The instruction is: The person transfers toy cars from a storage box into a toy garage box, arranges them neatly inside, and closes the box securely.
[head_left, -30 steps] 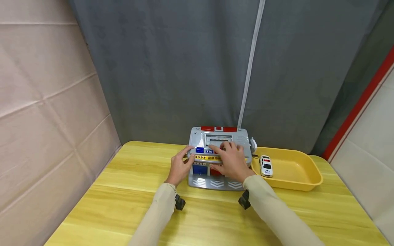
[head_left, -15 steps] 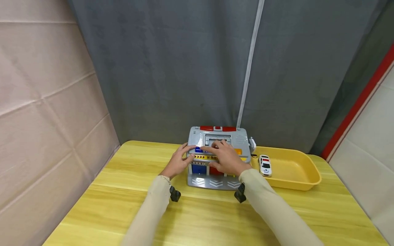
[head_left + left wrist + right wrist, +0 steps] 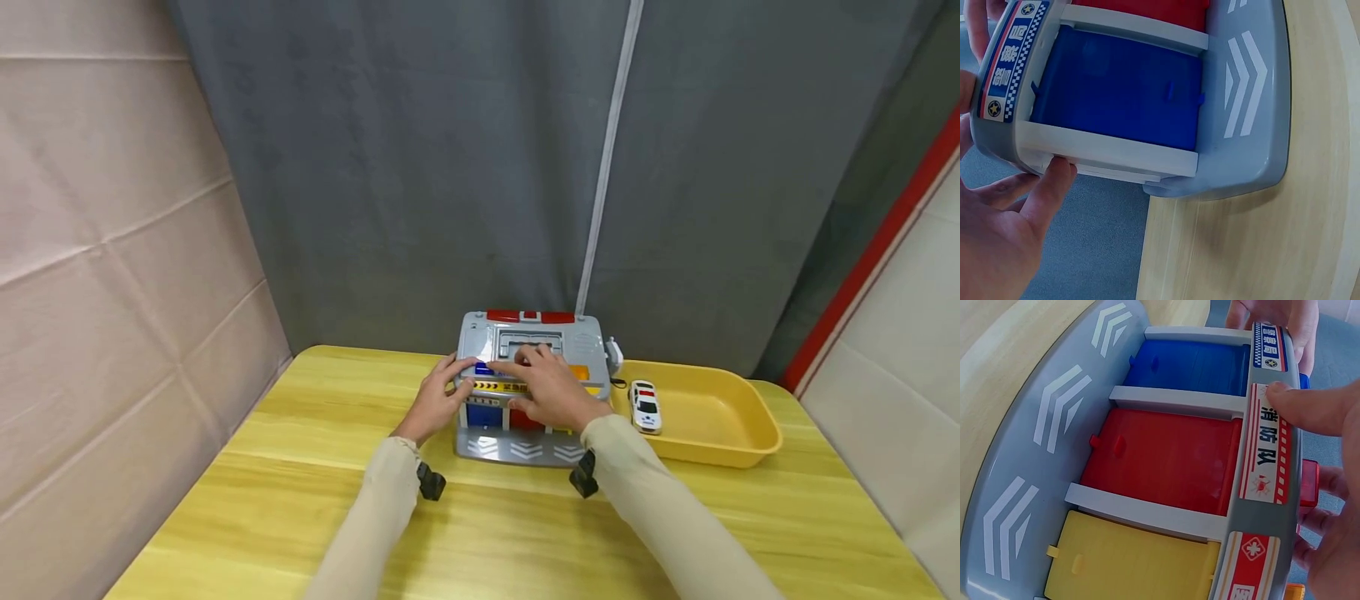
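Note:
In front of me a grey toy garage (image 3: pixel 587 342) stands at the table's back edge. Its doors are blue (image 3: pixel 1116 87), red (image 3: pixel 1160 459) and yellow (image 3: pixel 1132 562), all down. At the garage's left front corner, my left hand (image 3: pixel 432 400) holds on, thumb against the side wall and fingers on the roof. Over the roof reaches my right hand (image 3: pixel 553 392), its index finger stretched left to the blue button (image 3: pixel 481 367). Its thumb rests on the sign above the red door, with the other fingers bent by the red button (image 3: pixel 1309 483).
A yellow tray (image 3: pixel 712 417) sits right of the garage, with a white toy police car (image 3: pixel 645 407) at its left edge. Behind the wooden table (image 3: pixel 517 542) hangs a grey curtain (image 3: pixel 412 208). An orange button (image 3: pixel 579 372) shows beside my right hand.
My right hand has shifted left along the roof toward the blue button, uncovering the orange one. The left hand stays at its corner. Over the last half second both hands hardly move.

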Action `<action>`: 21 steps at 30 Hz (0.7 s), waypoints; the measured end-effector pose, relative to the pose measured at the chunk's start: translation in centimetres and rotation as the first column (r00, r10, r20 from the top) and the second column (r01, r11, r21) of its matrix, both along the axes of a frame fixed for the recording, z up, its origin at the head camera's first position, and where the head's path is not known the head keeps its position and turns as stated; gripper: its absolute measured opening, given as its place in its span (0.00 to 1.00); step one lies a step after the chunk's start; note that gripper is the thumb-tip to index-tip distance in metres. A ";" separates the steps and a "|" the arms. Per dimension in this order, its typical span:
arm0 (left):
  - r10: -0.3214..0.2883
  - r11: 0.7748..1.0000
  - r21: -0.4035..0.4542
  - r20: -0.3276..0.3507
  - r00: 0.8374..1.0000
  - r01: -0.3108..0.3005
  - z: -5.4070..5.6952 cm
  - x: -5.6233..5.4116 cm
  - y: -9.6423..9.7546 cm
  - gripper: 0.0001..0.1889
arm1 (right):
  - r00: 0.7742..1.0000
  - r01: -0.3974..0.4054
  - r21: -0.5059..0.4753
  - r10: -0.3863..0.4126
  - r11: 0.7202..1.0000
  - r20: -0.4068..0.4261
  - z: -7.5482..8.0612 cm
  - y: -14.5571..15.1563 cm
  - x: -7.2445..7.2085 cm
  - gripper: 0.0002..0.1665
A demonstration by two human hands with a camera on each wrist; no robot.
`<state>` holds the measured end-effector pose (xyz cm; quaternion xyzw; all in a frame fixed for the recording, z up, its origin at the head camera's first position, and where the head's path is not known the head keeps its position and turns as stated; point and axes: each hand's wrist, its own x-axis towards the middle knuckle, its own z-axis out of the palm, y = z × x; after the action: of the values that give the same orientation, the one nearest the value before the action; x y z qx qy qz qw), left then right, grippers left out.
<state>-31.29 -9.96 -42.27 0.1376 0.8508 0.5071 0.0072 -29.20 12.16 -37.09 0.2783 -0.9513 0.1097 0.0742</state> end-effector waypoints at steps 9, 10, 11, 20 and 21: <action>0.009 1.000 -0.013 -0.003 1.000 -0.010 -0.1 0.2 -0.1 0.22 | 1.000 0.001 0.019 -0.001 1.000 0.018 0.0 -0.1 -0.1 0.36; 0.012 1.000 -0.017 0.003 1.000 -0.012 -0.1 0.2 -0.1 0.22 | 1.000 0.001 0.020 -0.002 1.000 0.018 0.0 -0.1 -0.1 0.36; 0.015 1.000 -0.019 0.006 1.000 -0.015 -0.1 0.2 -0.1 0.22 | 1.000 0.001 0.021 -0.001 1.000 0.017 0.0 -0.2 -0.1 0.36; 0.023 1.000 -0.022 0.011 1.000 -0.023 -0.2 -0.1 0.0 0.23 | 1.000 -0.008 0.009 0.007 1.000 0.005 0.0 0.0 -0.2 0.36; 0.023 0.999 -0.024 0.012 1.000 -0.023 -0.2 -0.1 0.0 0.22 | 1.000 -0.009 0.009 0.009 1.000 0.006 0.0 0.0 -0.2 0.36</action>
<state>-31.35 -9.96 -42.44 0.1246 0.8583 0.4977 0.0082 -29.39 12.18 -37.13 0.2827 -0.9507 0.1066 0.0698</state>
